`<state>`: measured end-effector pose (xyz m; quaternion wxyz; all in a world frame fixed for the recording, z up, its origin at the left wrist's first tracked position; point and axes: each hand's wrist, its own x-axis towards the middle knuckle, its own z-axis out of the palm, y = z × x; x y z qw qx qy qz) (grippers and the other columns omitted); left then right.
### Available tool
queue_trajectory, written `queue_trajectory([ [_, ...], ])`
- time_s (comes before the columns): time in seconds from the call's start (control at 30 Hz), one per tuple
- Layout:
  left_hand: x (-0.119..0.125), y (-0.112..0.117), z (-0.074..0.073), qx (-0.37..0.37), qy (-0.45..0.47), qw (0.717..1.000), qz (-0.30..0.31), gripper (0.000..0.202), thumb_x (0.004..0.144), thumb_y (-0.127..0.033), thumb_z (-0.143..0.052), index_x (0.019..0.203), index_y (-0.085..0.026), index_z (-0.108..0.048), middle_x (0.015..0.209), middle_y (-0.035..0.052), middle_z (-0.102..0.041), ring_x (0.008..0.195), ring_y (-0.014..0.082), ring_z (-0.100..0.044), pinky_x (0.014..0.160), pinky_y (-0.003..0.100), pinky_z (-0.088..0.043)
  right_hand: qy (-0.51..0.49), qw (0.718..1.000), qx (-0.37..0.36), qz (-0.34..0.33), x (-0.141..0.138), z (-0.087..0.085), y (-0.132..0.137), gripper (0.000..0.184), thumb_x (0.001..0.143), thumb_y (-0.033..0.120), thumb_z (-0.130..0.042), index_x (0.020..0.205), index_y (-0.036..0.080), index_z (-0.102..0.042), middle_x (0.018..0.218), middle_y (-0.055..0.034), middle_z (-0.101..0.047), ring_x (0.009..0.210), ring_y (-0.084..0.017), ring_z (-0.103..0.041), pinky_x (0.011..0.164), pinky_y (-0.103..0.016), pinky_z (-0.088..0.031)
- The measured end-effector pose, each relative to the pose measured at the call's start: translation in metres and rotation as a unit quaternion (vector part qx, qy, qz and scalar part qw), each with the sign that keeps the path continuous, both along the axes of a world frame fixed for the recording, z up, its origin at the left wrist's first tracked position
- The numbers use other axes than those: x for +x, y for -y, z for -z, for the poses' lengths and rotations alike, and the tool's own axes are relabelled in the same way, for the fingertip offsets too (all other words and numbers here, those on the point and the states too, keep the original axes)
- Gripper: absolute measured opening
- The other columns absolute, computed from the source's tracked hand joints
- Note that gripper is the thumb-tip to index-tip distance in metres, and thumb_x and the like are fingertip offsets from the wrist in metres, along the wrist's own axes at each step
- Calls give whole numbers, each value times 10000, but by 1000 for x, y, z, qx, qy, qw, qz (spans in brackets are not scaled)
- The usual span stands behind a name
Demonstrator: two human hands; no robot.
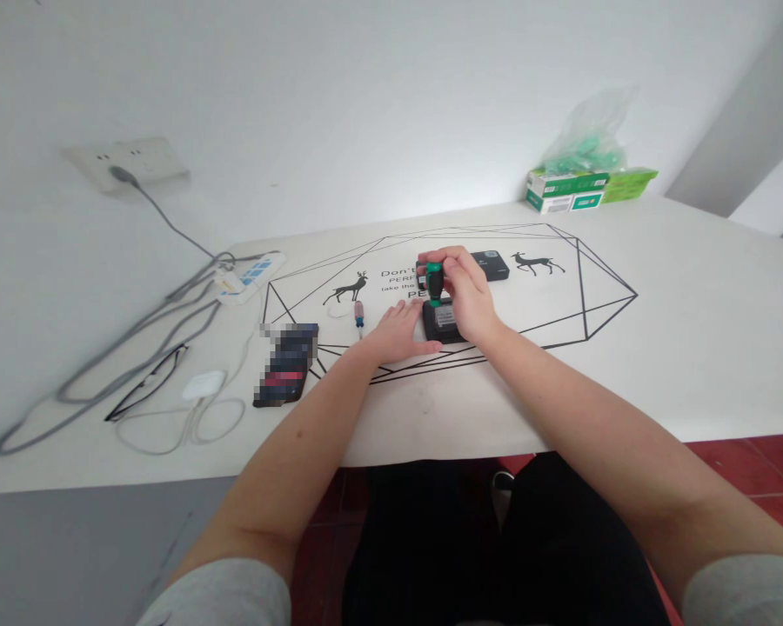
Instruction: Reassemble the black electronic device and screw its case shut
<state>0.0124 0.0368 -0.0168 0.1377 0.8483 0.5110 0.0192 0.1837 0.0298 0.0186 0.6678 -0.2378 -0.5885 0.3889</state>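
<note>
My right hand [468,294] grips a green-handled screwdriver [434,280] held upright, its tip down on a small black device [441,323] lying on the white table [659,348]. My left hand [401,332] lies flat on the table with the fingers apart, its thumb against the device's left side. A second black device [492,263] rests just behind my right hand. A small screwdriver with a red and blue handle [358,315] lies to the left of my left hand.
A dark phone [287,363] and a pair of glasses [144,384] lie at left, with a white charger [204,384], grey cables and a power strip [248,275]. Green boxes and a plastic bag [584,178] stand at the back right by the wall.
</note>
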Motion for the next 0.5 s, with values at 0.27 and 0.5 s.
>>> queue_trajectory([
  [0.27,0,-1,1,10,7,1000,10,1219,828,-845,-524,1685,-82,-112,1756,218,-168,1623,440,-96,1301,537,-141,62,991,61,105,-2,4,-7,379,833,558,-794,995,266,-615,877,15,-519,748,-142,-492,761,-325,-504],
  [0.5,-1,-2,3,9,-10,1000,7,1211,840,-857,-503,1679,-55,-160,1760,208,-159,1630,422,-86,1313,505,-117,26,999,15,-16,0,1,-3,324,960,585,-593,1061,281,-645,1081,-48,-690,1031,-225,-645,917,-409,-542],
])
